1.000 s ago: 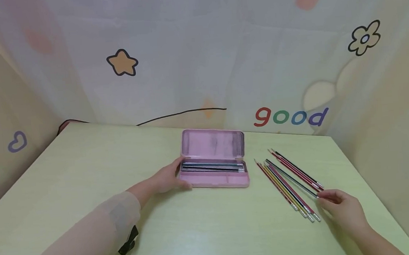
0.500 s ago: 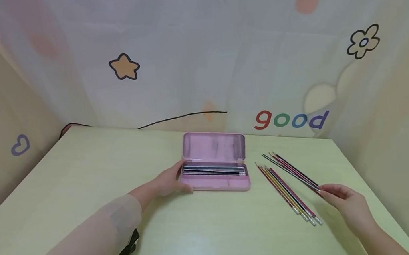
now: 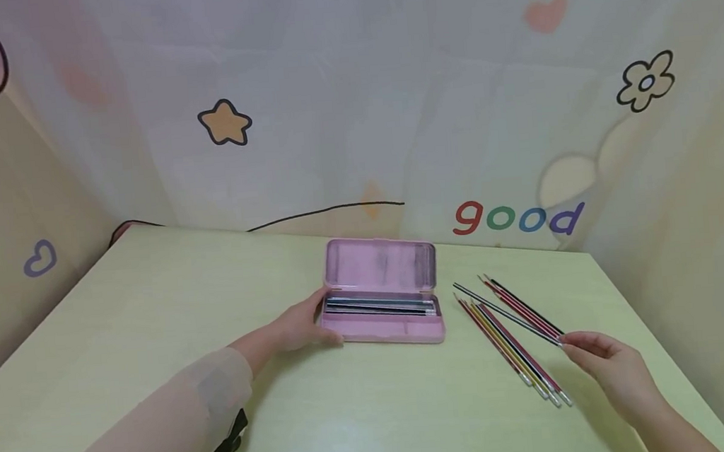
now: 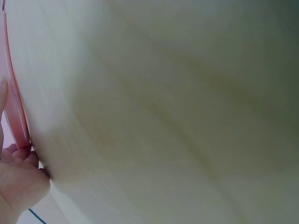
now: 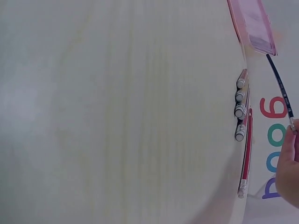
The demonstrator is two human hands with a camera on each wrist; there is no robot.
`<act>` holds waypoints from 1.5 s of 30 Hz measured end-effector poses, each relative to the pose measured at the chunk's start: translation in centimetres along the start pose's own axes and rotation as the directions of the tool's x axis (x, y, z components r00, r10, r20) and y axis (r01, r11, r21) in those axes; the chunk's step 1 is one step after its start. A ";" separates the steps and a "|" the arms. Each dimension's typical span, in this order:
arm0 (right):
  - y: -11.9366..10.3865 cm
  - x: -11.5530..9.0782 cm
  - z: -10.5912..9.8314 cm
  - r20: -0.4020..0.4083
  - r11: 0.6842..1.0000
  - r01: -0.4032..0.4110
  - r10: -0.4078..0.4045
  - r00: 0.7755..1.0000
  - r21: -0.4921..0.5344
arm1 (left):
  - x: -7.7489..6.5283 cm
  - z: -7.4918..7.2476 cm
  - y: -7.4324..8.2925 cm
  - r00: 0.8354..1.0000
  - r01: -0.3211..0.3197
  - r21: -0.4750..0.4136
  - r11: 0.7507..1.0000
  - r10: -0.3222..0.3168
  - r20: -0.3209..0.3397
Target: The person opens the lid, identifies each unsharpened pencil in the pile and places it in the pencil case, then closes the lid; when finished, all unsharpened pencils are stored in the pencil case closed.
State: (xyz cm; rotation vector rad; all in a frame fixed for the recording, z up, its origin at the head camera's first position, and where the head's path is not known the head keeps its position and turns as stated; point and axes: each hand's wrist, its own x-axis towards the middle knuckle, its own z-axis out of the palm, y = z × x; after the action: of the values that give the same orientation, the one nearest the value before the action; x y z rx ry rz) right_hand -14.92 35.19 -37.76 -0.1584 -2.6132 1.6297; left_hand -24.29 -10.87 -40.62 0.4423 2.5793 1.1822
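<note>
A pink pencil case [image 3: 370, 332] lies with its lid raised; several dark pencils [image 3: 378, 308] fill its back compartment. My left hand [image 3: 295, 325] grips the case's left end, thumb at the front corner and fingers behind. The left wrist view catches this hand [image 4: 23, 186] at the pink case edge [image 4: 16, 123]. With thumb and fingertips, my right hand [image 3: 612, 369] pinches a dark pencil [image 3: 503, 312] by its eraser end. Its other end points at the case. In the right wrist view the held pencil [image 5: 281, 86] shows clear above the table.
Beneath the held pencil, several red, yellow and dark pencils [image 3: 505, 346] lie side by side, erasers toward me. A smaller group of red and black pencils [image 3: 521, 306] lies behind them. The pale table [image 3: 213, 280] ends at a printed cloth backdrop [image 3: 328, 115].
My right hand has lifted the dark pencil off the table and swung its far end left toward the case. The left hand stays on the case; the head view has tilted slightly.
</note>
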 end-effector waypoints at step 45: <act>-4.9 5.5 7.4 0.282 0.993 0.032 0.001 0.959 -0.115 | -0.1 0.0 0.1 1.000 0.026 0.002 1.000 -0.026 0.001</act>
State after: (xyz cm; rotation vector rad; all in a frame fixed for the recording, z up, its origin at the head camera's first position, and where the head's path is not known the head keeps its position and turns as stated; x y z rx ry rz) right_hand -21.43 27.09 -36.65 0.0980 -2.9126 1.5977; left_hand -24.19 -10.83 -40.59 0.4080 2.5778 1.1697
